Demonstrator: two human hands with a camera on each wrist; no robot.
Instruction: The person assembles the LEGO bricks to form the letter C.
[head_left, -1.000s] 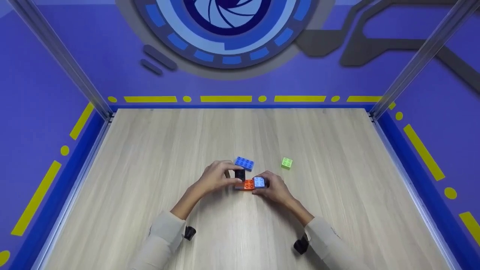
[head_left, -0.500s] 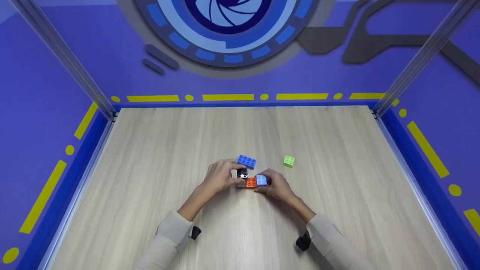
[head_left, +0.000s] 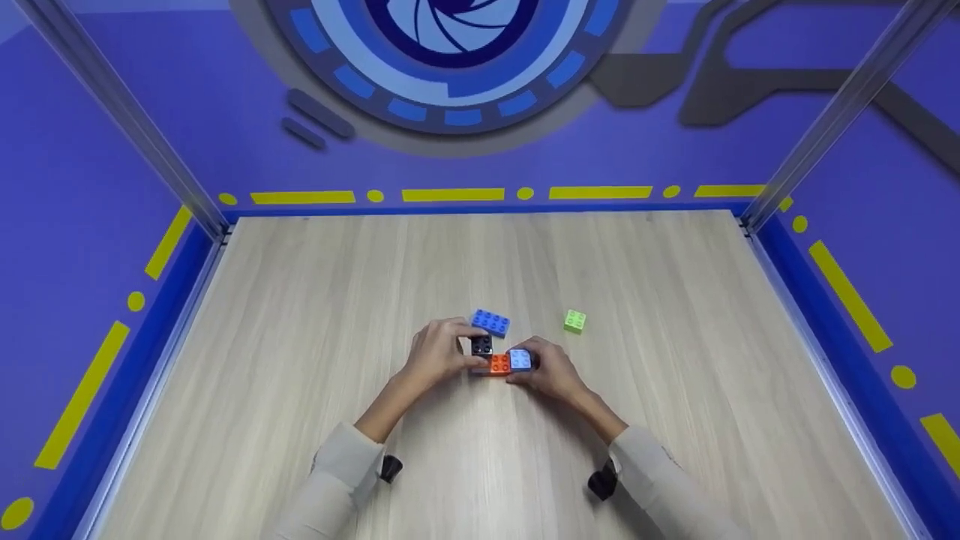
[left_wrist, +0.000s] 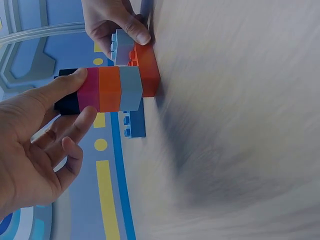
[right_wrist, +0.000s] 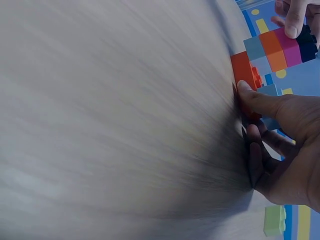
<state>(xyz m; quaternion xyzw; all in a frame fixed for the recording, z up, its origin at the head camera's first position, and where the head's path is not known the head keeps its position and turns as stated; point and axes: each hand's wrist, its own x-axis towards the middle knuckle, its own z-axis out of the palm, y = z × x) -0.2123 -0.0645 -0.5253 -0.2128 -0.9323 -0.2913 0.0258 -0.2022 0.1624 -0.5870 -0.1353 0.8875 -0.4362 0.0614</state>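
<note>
My left hand (head_left: 439, 354) grips the upper part of an upright stack of toy bricks between thumb and fingers. From the top down it is a black brick (left_wrist: 67, 92), a magenta brick (left_wrist: 88, 90), an orange brick (left_wrist: 109, 89) and a light blue brick (left_wrist: 130, 89). The stack's foot is right at the left end of a long red-orange brick (head_left: 499, 364) lying on the table. On that brick's right end sits another light blue brick (head_left: 520, 360). My right hand (head_left: 555, 371) holds this end, its thumb (right_wrist: 245, 87) along the red-orange side.
Just behind the stack, a long blue brick (head_left: 490, 322) lies on the wooden table (head_left: 360, 277). Farther right is a small lime green brick (head_left: 574, 321). Purple-blue panels (head_left: 450, 172) wall off the table's back and sides.
The black brick's studs have come into view on top as the left hand's stack turned slightly more upright. The right hand keeps its hold, and the loose bricks stay in place.
</note>
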